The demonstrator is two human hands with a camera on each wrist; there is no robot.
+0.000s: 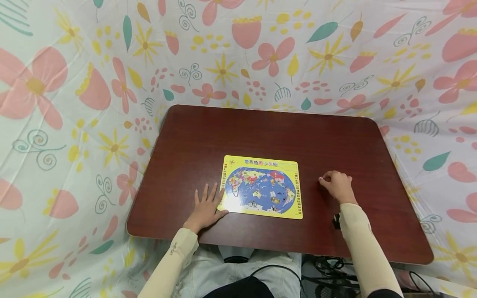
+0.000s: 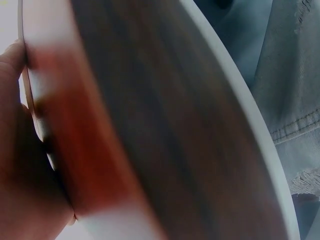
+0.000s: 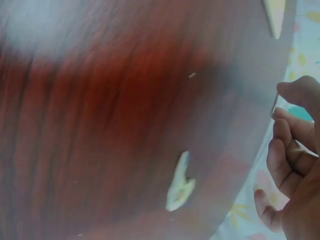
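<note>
A yellow-bordered world map board [image 1: 261, 187] with a blue oval sea lies flat on the brown table [image 1: 261, 132]. My left hand [image 1: 205, 210] rests with spread fingers at its left edge, the thumb by the lower left corner. The left wrist view shows only part of this hand [image 2: 27, 165] beside the blurred table edge. To the right of the board, my right hand [image 1: 338, 185] pinches a small thin piece [image 3: 274, 104] between thumb and index finger, seen edge-on. A small, pale, irregular piece [image 3: 179, 186] lies on the table in the right wrist view.
A floral cloth [image 1: 223, 54] hangs behind and beside the table. The rounded near edge of the table is close to the person's lap [image 1: 208, 273]. Black cables [image 1: 331, 265] hang below the table at the right.
</note>
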